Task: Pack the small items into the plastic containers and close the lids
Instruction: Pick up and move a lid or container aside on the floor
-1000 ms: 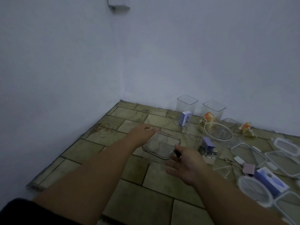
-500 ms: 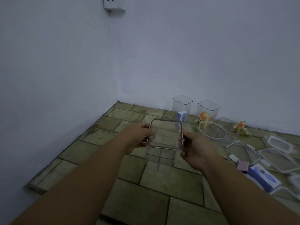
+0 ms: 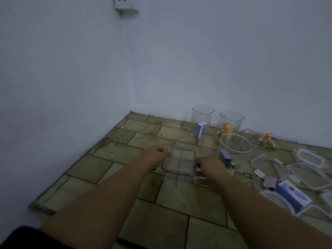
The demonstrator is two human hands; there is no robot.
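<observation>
Holding the clear square container (image 3: 177, 177) in the lower middle of the frame, the left hand (image 3: 154, 156) and the right hand (image 3: 211, 166) curl their fingers round its sides, at the lid (image 3: 179, 161). Closing seems in hand; next, the lid needs even pressing down.

Dim, bluish, even light with faint soft shadows, slight overall blur, wide-angle bending toward the edges.

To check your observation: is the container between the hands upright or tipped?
Upright: the container has its rim on top, walls running down.
</observation>
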